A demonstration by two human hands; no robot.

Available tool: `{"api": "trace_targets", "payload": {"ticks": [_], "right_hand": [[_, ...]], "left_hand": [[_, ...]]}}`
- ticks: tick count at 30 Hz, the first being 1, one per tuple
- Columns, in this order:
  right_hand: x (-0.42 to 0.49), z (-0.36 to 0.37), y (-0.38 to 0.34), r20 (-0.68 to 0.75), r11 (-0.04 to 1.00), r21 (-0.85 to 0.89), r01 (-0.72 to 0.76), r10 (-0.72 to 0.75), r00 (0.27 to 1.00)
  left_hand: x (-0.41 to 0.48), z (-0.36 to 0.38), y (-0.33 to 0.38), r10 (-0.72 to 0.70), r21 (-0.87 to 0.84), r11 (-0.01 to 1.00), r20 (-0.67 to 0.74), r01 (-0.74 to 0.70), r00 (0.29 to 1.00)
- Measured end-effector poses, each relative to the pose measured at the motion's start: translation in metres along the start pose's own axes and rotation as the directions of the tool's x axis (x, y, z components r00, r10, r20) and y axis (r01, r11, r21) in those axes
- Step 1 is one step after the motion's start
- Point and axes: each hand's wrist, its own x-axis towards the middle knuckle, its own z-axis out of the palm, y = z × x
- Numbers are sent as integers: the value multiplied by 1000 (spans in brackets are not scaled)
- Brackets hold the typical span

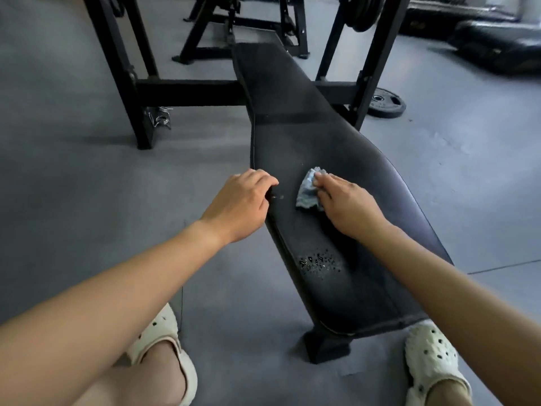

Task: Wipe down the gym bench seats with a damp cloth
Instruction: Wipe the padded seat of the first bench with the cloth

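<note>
At the left edge of the black bench [292, 136], the left grip [240, 200] curled its fingers over the pad's rim. Just to its right, the crumpled blue-white cloth [307, 191] lay on the bench top. Its right part sat under the nearly straight fingers of the right grip [348, 206], which pressed it down.

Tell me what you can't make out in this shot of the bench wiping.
All head view:
- Crumpled blue-grey cloth: its right part is covered by the right hand.
- Left hand: fingertips hidden over the black padded bench's edge.
- Stacked black weight plates: cut off by the top edge.
- Dark gear at top right: too blurred to identify.
</note>
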Motion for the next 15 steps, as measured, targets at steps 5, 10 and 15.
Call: {"api": "trace_targets", "payload": {"ticks": [5, 10, 15], "right_hand": [[12, 18, -47, -28, 999, -45, -13, 12, 1000], [-32, 15, -64, -10, 993, 7, 115, -115, 993], [-54, 8, -74, -122, 975, -113, -190, 176, 977]], "left_hand": [[2, -2, -30, 24, 20, 999, 72, -25, 997], [9, -3, -46, 167, -1, 986, 63, -167, 984], [6, -2, -56, 196, -96, 978, 123, -185, 973]]}}
